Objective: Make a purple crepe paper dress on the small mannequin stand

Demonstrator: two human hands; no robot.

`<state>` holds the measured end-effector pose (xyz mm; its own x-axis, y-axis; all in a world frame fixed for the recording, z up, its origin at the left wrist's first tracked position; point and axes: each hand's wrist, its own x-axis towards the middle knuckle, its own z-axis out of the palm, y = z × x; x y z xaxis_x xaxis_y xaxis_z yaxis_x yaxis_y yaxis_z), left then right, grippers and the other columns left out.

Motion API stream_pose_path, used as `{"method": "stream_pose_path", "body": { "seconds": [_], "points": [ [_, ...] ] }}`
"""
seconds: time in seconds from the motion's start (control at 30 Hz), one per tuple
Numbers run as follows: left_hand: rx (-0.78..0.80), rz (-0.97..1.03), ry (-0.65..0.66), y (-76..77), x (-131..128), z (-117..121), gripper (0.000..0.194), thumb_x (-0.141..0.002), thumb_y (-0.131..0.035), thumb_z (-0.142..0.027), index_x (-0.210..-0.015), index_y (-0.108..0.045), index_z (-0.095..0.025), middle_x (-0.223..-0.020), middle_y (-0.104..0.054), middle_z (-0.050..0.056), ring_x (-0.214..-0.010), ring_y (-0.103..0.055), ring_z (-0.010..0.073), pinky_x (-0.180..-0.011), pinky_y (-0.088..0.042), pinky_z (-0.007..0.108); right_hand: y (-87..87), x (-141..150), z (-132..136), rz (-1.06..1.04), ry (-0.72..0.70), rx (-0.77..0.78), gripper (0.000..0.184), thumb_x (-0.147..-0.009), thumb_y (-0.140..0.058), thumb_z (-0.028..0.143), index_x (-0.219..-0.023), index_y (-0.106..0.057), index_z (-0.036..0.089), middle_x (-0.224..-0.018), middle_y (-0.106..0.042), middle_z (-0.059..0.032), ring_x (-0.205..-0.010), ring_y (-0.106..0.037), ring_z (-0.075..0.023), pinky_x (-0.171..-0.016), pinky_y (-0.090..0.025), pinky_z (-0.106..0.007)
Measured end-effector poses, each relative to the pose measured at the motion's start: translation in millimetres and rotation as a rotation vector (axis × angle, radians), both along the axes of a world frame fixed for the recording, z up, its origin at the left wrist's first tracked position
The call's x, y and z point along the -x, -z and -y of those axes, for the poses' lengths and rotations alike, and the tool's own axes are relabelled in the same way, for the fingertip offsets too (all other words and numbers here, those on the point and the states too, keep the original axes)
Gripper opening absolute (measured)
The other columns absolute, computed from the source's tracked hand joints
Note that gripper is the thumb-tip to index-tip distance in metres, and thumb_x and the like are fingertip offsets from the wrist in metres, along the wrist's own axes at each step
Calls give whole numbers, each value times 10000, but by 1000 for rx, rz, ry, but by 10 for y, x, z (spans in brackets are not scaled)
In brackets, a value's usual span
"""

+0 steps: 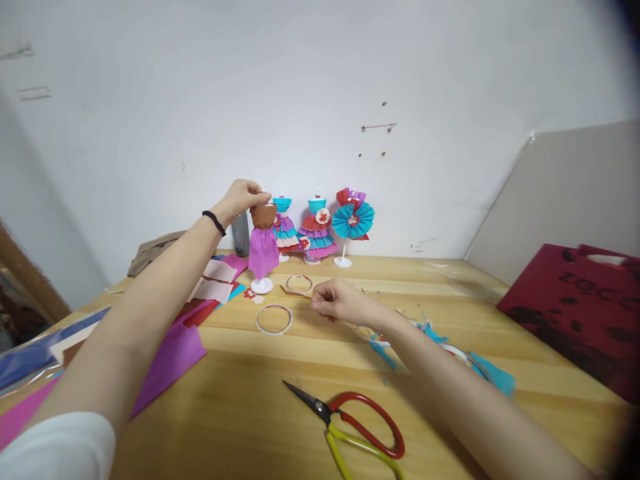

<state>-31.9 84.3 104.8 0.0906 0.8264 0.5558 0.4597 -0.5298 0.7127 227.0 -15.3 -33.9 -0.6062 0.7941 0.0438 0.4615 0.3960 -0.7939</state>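
Observation:
My left hand (245,197) pinches the top of a small dress-form stand (263,248), which wears a brown bodice and a purple paper skirt. Its white round base is on or just above the wooden table; I cannot tell which. Between the fingertips of my right hand (335,299) is one end of a thin brown paper strip (295,291), pointing left toward the stand. A ring of tape (274,319) lies in front of the stand, and a second ring of tape (299,277) is just behind the strip. Small paper flowers (254,295) lie beside the base.
Three more dressed stands (316,227) line the wall. Scissors (327,408) with red and yellow handles lie in front. Coloured paper sheets (173,353) cover the left side, blue scraps (493,373) the right. A dark red bag (575,313) stands at the far right.

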Motion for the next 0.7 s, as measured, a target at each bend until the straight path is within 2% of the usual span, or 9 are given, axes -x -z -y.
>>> {"method": "stream_pose_path", "body": {
  "seconds": [0.17, 0.33, 0.4, 0.53, 0.6, 0.7],
  "points": [
    [-115, 38, 65, -63, -242, 269, 249, -632, -770, -326, -575, -599, -154, -556, -574, 11, -525, -459, 99, -508, -351, 251, -116, -83, -12, -119, 57, -50, 199, -777, -588, 331, -666, -551, 171, -552, -568, 23, -491, -522, -93, -508, -399, -215],
    [-161, 129, 184, 47, -500, 470, 255, -707, -740, -301, -600, -571, -143, -670, -647, 43, -663, -594, 136, -615, -446, 258, -191, -281, -96, -108, 209, -23, 103, -730, -643, 195, -688, -552, 172, -569, -562, 29, -533, -583, -111, -489, -397, -208],
    [-198, 189, 215, 92, -564, 514, 253, -741, -718, -298, -619, -559, -143, -743, -680, 62, -726, -630, 153, -667, -475, 269, -157, -369, -160, -127, 245, 59, 114, -712, -660, 142, -798, -591, 168, -652, -619, 9, -575, -625, -127, -491, -426, -212],
    [-293, 281, 184, 145, -596, 558, 323, -795, -693, -348, -620, -500, -156, -733, -656, 51, -725, -641, 165, -686, -494, 291, -52, -412, -246, -432, 223, 427, 286, -740, -658, 104, -1004, -583, 183, -835, -726, -50, -675, -699, -149, -546, -505, -223],
    [-313, 310, 156, 172, -576, 564, 341, -797, -701, -385, -636, -499, -162, -714, -628, 37, -766, -648, 180, -700, -500, 295, -8, -343, -256, -593, 243, 551, 280, -773, -644, 110, -1028, -560, 187, -836, -735, -61, -694, -718, -157, -569, -536, -229],
    [-317, 335, 134, 235, -530, 540, 352, -795, -703, -419, -649, -504, -168, -708, -605, 26, -827, -652, 190, -724, -504, 291, 51, -186, -250, -783, 263, 616, 206, -816, -635, 145, -1009, -578, 184, -771, -701, -33, -651, -708, -145, -537, -548, -216]
  ]
}}
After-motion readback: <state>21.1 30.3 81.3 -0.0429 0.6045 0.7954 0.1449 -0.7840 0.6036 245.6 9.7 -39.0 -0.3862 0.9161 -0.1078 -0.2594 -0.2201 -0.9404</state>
